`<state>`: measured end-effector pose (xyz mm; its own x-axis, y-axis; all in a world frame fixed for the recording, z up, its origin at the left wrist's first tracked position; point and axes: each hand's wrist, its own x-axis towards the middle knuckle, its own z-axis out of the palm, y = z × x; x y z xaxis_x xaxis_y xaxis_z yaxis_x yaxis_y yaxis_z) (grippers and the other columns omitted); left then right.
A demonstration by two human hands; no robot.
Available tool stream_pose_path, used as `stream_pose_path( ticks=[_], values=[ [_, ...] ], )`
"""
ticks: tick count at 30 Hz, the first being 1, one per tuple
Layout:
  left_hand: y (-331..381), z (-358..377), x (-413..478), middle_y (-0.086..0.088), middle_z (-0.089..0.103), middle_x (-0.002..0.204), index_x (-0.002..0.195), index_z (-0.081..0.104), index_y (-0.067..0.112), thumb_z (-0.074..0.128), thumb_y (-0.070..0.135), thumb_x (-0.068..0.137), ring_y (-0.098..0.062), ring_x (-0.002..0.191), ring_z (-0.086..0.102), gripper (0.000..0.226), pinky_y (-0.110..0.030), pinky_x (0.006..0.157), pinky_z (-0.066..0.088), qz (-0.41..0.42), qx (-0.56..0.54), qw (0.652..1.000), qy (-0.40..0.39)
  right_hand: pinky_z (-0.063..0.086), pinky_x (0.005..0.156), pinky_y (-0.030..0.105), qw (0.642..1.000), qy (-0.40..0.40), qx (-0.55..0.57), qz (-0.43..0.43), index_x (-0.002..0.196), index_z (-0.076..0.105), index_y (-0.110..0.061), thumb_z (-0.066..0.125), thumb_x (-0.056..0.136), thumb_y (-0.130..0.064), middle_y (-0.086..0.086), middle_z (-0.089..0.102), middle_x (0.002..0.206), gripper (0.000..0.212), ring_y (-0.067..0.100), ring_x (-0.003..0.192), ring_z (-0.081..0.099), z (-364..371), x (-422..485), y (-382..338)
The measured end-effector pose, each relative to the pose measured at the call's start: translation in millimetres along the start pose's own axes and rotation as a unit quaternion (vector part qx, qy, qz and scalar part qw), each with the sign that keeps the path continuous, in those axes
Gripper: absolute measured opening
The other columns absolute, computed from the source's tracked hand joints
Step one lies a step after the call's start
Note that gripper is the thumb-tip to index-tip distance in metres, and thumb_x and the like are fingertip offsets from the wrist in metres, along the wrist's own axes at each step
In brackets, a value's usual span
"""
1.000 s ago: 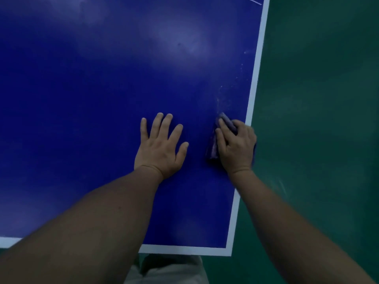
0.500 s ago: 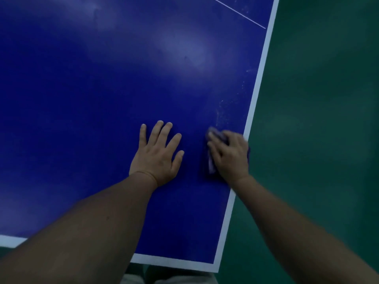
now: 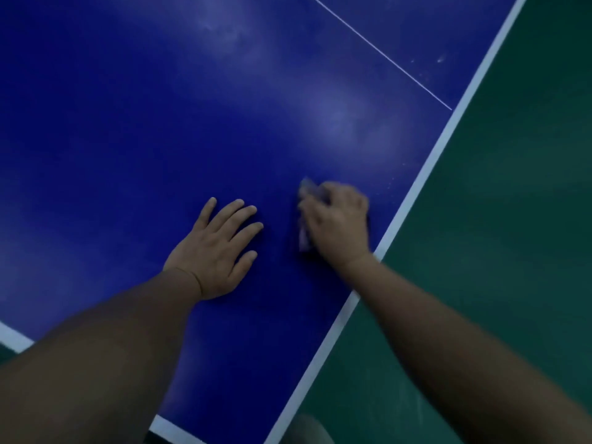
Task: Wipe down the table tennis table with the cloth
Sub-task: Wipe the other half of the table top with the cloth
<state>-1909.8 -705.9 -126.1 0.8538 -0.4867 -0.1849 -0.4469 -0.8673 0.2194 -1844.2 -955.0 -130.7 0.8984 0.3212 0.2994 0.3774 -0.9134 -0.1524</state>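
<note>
The blue table tennis table [image 3: 160, 123] fills most of the head view, with a white border line along its right and near edges. My right hand [image 3: 336, 225] presses a small bluish-purple cloth [image 3: 306, 216] onto the surface close to the right edge, fingers curled over it; most of the cloth is hidden under the hand. My left hand [image 3: 217, 251] lies flat on the table just left of it, fingers spread and straight, holding nothing.
Green floor [image 3: 512, 219] lies beyond the table's right edge. A thin white centre line [image 3: 381, 54] crosses the far part of the table. White dusty specks [image 3: 442, 59] show near the far right border.
The view has turned, so the table edge now runs more diagonally. My right hand with the cloth has slid away from the right border towards my left hand, which stays planted.
</note>
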Motion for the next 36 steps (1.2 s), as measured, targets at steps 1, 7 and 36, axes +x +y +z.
stream_pose_path(
  ticks=[1,7,36],
  values=[
    [1,1,0,-0.011,0.039,0.157,0.145,0.051,0.013,0.022,0.048,0.101,-0.03,0.15,0.026,0.063,-0.06,0.121,0.014,0.0,-0.003,1.0,0.005,0.042,0.086,0.047,0.999,0.012,-0.008,0.049,0.111,0.077,-0.022,0.063,0.095,-0.033,0.013,0.067,0.11,0.024,0.037,0.098,0.061,1,23,23],
    [1,2,1,-0.013,0.042,0.154,0.143,0.052,0.012,0.028,0.046,0.101,-0.032,0.148,0.028,0.06,-0.062,0.12,0.017,0.005,-0.003,1.0,0.018,0.039,0.092,0.047,0.987,0.008,0.049,0.155,0.121,0.066,-0.014,0.063,0.096,-0.033,0.015,0.063,0.115,0.031,0.037,0.105,0.056,2,11,15],
    [-2,0,0,-0.009,0.038,0.156,0.144,0.049,0.015,0.024,0.049,0.101,-0.028,0.149,0.023,0.061,-0.058,0.123,0.011,0.003,-0.017,0.999,0.028,0.045,0.09,0.05,0.991,-0.016,0.01,0.131,0.122,0.073,-0.018,0.063,0.097,-0.027,0.017,0.065,0.115,0.028,0.039,0.103,0.059,-6,-19,-11]
  ],
)
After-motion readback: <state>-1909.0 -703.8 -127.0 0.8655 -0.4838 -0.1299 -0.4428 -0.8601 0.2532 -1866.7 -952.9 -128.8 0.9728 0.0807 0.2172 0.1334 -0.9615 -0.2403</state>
